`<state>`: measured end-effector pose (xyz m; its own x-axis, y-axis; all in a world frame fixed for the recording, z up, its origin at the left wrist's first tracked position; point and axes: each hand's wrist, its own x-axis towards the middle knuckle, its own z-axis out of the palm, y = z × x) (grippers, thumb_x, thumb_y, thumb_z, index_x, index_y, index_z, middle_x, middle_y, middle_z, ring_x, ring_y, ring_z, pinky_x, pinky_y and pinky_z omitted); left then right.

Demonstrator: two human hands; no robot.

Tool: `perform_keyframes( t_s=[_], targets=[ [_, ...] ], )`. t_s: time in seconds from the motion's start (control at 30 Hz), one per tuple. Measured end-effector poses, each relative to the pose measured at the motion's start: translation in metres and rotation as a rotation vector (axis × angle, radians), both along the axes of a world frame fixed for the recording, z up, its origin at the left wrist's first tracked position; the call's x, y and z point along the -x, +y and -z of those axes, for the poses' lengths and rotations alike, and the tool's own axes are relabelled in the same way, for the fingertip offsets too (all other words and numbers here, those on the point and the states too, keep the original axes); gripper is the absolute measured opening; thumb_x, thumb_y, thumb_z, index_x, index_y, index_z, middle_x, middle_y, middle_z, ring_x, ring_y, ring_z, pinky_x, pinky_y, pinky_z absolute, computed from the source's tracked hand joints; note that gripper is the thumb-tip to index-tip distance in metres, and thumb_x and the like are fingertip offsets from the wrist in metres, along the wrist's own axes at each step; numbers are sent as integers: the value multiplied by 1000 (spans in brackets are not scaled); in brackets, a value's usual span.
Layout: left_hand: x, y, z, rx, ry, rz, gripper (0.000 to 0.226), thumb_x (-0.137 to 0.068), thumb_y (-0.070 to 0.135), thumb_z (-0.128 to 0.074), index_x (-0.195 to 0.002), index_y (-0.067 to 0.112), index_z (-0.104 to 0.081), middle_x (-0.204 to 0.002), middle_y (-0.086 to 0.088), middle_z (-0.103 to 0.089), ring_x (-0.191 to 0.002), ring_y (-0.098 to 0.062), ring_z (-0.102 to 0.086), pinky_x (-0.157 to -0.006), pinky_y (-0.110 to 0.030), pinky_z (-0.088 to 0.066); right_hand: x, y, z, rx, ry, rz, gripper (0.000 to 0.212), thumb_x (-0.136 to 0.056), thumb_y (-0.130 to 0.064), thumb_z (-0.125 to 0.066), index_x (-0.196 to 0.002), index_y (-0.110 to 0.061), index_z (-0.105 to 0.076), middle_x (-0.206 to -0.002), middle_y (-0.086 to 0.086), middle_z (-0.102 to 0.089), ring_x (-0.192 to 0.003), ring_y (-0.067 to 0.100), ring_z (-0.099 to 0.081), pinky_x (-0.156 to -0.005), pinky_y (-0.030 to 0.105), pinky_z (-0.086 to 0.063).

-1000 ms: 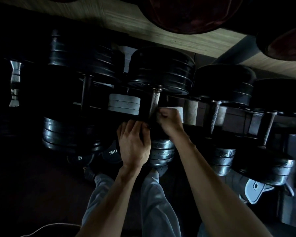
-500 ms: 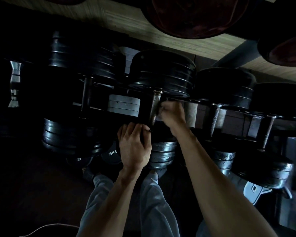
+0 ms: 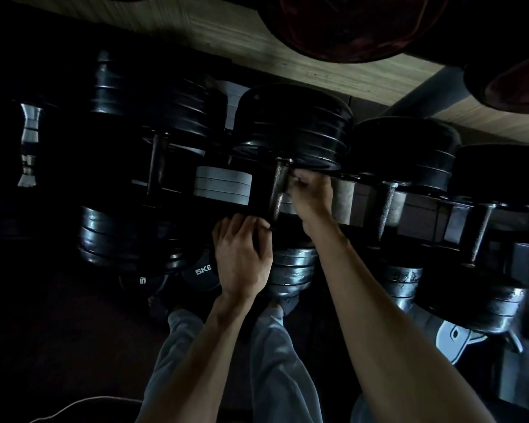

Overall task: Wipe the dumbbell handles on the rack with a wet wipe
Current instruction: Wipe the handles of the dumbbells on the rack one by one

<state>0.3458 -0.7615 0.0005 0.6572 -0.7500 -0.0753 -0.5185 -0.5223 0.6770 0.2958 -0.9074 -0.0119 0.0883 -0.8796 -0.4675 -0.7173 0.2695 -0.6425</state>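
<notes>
Since a second ago my right hand (image 3: 310, 193) has slid toward twelve o'clock up the dumbbell handle (image 3: 278, 190), fingers curled against it; the wipe is hidden. My left hand (image 3: 242, 261) grips the rack (image 3: 422, 222) rail at six o'clock, dumbbells resting on it.

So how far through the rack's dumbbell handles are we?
Nothing shows which handles are finished. In hand: the right hand is at the top of the middle dumbbell's grey metal handle; the left hand steadies its lower end. The dark handle left and two handles right sit untouched.
</notes>
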Motion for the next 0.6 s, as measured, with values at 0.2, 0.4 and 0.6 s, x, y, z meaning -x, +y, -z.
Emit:
perform_keyframes(
  t_s=[0.2,0.4,0.6],
  targets=[
    [-20,-15,-10,-178,199,110,26,-93,37,-52,-109,23,-67,-106,7,-71,-102,-17,-65,-101,-41,-42,38,35,-30,-129,-33,-170,19,-86,-11,-67,-98,-19,-79,-93,-4,-77,-94,11,-71,-87,35,-58],
    [-52,-49,-26,-198,716,261,25,-96,22,-62,-120,16,-68,-102,3,-73,-93,-9,-68,-76,-14,-49,34,45,-46,-101,-291,-52,15,-87,-5,-70,-97,-15,-77,-92,-4,-77,-89,6,-71,-84,32,-60],
    [-61,-65,-10,-95,518,-128,19,-88,14,-71,-105,6,-75,-99,-6,-74,-81,0,-64,-64,1,-41,37,67,-34,76,-167,-37,17,-93,-10,-66,-105,-19,-72,-95,-10,-73,-83,-4,-66,-74,16,-54]
  ],
)
